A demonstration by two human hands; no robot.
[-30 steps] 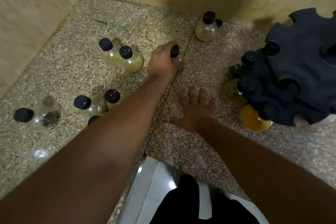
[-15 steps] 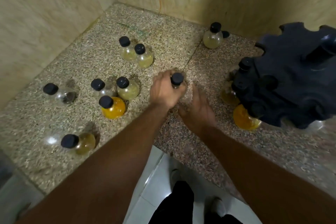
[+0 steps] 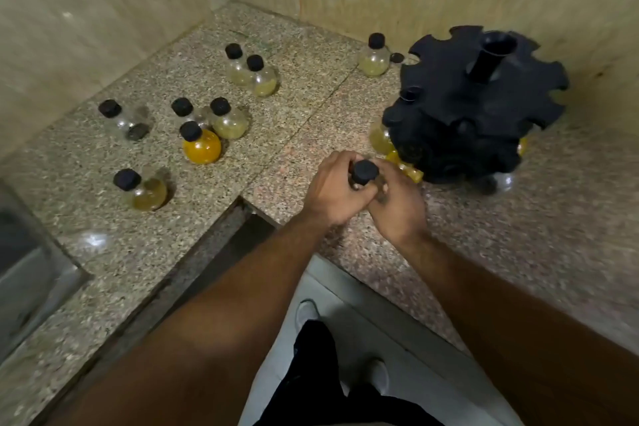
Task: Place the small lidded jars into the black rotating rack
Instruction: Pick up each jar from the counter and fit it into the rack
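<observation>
Just in front of the black rack (image 3: 480, 104), on the speckled counter (image 3: 518, 235), both hands met around one small jar (image 3: 363, 174), its black cap poking up between them. The left hand (image 3: 333, 188) was wrapped around the jar's neck and the right hand (image 3: 397, 206) cupped it from the rack side, fingers of both curled tight on the glass, so the jar's body was mostly hidden. It sat close to the rack's lower tier but not yet in a slot. Well to the left of the rack, a scatter of jars waited, among them a bright orange jar (image 3: 201, 146) and a pale jar (image 3: 374, 57) just behind and left of the rack. A few jars looked already seated low in the rack. The risk from here, as I judged it: round glass passed between two hands could slip, and a nudge might spin the rack and misalign the slot.
</observation>
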